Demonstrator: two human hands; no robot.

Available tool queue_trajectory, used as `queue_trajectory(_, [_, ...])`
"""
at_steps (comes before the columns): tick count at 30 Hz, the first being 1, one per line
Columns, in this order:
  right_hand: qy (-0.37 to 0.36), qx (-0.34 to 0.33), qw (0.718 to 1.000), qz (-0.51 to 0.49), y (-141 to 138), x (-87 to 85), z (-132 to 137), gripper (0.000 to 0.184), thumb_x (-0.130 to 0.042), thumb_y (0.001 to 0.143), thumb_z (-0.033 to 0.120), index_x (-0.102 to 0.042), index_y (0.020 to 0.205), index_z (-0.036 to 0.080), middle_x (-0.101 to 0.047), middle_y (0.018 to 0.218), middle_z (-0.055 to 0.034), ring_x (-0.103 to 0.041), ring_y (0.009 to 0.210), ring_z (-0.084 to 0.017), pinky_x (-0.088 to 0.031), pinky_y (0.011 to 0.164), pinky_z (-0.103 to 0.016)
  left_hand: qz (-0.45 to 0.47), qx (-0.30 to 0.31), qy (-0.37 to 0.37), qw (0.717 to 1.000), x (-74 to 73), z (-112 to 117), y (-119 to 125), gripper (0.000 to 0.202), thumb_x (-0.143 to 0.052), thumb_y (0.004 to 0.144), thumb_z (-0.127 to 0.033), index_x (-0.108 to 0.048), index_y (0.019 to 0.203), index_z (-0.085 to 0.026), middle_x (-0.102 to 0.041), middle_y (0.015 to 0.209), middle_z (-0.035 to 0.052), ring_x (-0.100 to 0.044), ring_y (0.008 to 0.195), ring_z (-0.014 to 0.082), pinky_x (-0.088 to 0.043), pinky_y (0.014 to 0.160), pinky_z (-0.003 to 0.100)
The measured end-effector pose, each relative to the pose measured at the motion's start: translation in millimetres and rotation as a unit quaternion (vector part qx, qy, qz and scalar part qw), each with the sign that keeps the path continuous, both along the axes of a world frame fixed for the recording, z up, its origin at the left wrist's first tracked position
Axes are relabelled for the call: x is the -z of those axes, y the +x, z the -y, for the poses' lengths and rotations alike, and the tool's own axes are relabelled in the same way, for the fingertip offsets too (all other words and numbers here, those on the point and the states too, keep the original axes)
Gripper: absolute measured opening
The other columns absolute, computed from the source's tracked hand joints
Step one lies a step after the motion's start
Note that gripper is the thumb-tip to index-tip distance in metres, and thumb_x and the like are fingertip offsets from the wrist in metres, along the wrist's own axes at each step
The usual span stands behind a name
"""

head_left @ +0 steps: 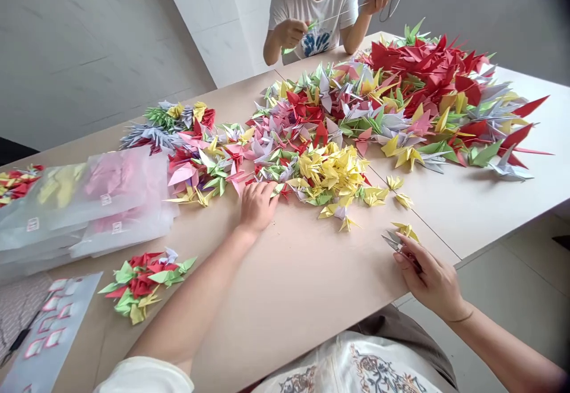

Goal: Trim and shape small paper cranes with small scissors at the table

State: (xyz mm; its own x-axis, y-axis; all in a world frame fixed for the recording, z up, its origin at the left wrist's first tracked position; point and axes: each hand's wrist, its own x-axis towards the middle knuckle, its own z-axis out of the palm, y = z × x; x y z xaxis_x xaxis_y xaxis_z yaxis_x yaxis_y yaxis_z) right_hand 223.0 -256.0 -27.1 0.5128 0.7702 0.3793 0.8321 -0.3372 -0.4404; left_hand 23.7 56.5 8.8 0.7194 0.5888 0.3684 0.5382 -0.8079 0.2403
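Folded paper cranes (312,108) in red, pink, lilac, green and yellow lie heaped across the table. At the front edge of this heap is my left hand (258,208), palm down, its index finger and thumb closed about a light green paper crane (278,189). My right hand (430,274) grips small thread snips (393,241) with metal blades and a dark handle, the tips pointing left. Just beyond the blades lies a yellow crane (406,230). A dense cluster of yellow cranes (333,170) sits between my two hands, farther back.
Clear plastic bags (133,203) with folded paper lie at the left. In front of them is a small group of cranes (145,280). A sheet with red-edged labels (53,333) lies at the lower left. Across the table (285,298), a person (318,22) holds a thread stretched between both hands.
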Motion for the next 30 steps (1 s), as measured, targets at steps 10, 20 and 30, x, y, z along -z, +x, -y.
queue_trajectory(10, [0.033, 0.075, 0.995, -0.054, -13, -3.6, -12, 0.034, -0.046, 0.087, 0.031, -0.051, 0.119, 0.021, -0.063, 0.081, -0.0065, -0.06, 0.065, -0.019, -0.049, 0.06, -0.033, 0.236, -0.017, -0.129, 0.963, -9.8, 25, -7, 0.015, -0.05, 0.085, -0.029, -0.059, 0.087, -0.018, -0.06, 0.093, 0.006, -0.054, 0.093, 0.0187, -0.041, 0.085, 0.032])
queue_trajectory(20, [-0.012, -0.093, 0.962, -0.255, -96, -57.8, -133, 0.027, -0.043, 0.091, 0.029, -0.043, 0.118, 0.024, -0.054, 0.082, -0.0029, -0.053, 0.07, -0.015, -0.045, 0.061, -0.025, 0.416, -0.031, -0.511, 0.752, 2.4, 13, -14, 0.025, -0.052, 0.083, -0.033, -0.049, 0.064, -0.017, -0.048, 0.059, -0.0033, -0.051, 0.058, 0.0092, -0.043, 0.057, 0.021])
queue_trajectory(30, [-0.092, -0.24, 0.94, -0.225, -110, -75.5, -205, 0.02, -0.04, 0.093, 0.034, -0.051, 0.098, 0.018, -0.053, 0.073, -0.0006, -0.045, 0.06, -0.012, -0.035, 0.054, -0.022, 0.502, -0.039, -0.621, 0.6, -0.6, 10, -15, 0.013, -0.059, 0.078, -0.028, -0.052, 0.075, -0.017, -0.055, 0.065, -0.0034, -0.056, 0.06, 0.0086, -0.046, 0.057, 0.02])
